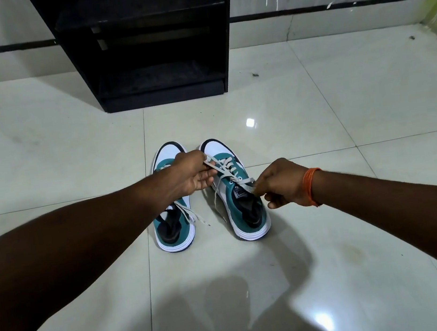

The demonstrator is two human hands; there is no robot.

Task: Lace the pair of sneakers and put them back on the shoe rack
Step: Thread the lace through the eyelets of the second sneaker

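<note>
Two teal-and-white sneakers stand side by side on the tiled floor point(319, 128), toes toward the black shoe rack point(144, 44) — near it, but apart. The left hand point(190, 176) is closed on one end of the white lace point(227, 174) above the right sneaker point(241, 204), while the right hand point(281, 181), an orange band point(310, 186) at its wrist, pinches the other end beside the tongue. The left sneaker point(174, 227) lies partly under the left hand — its own lace end point(193, 216) trails loose over its side.
</note>
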